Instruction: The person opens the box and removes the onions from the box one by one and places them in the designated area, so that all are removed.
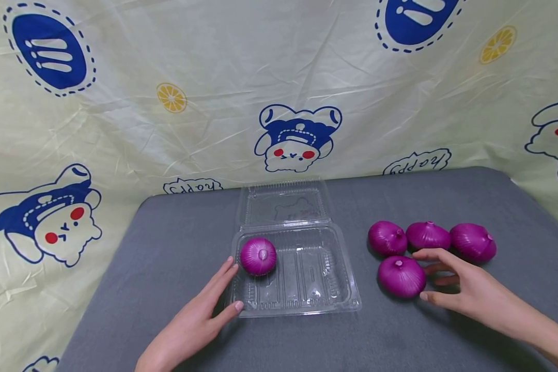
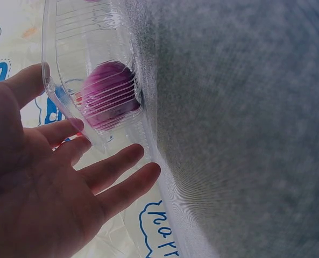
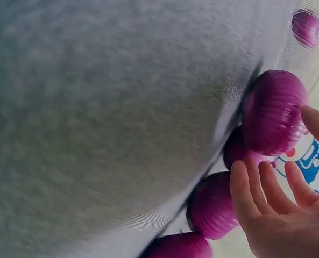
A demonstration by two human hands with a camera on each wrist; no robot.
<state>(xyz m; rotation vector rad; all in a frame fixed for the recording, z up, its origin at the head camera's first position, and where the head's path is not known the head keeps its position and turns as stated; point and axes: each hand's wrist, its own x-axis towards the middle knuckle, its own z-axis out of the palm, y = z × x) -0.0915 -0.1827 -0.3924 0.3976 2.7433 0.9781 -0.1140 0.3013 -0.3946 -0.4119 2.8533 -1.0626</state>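
A purple onion (image 1: 258, 257) sits at the left side of a clear plastic clamshell container (image 1: 307, 274) whose lid (image 1: 283, 204) lies folded back. My left hand (image 1: 190, 323) is at the container's left edge, fingers fairly straight and thumb near the front corner; in the left wrist view the fingers (image 2: 68, 129) appear to touch its wall. To the right, my right hand (image 1: 474, 289) reaches beside the front onion (image 1: 401, 277), thumb and fingers spread and lightly bent. In the right wrist view that onion (image 3: 275, 113) is close to the thumb; whether they touch I cannot tell.
Behind the front onion stand a left onion (image 1: 387, 238), a middle onion (image 1: 428, 236) and a right onion (image 1: 473, 243), close together. Grey cloth covers the table (image 1: 181, 237). A cream printed curtain (image 1: 214, 134) hangs along its back edge.
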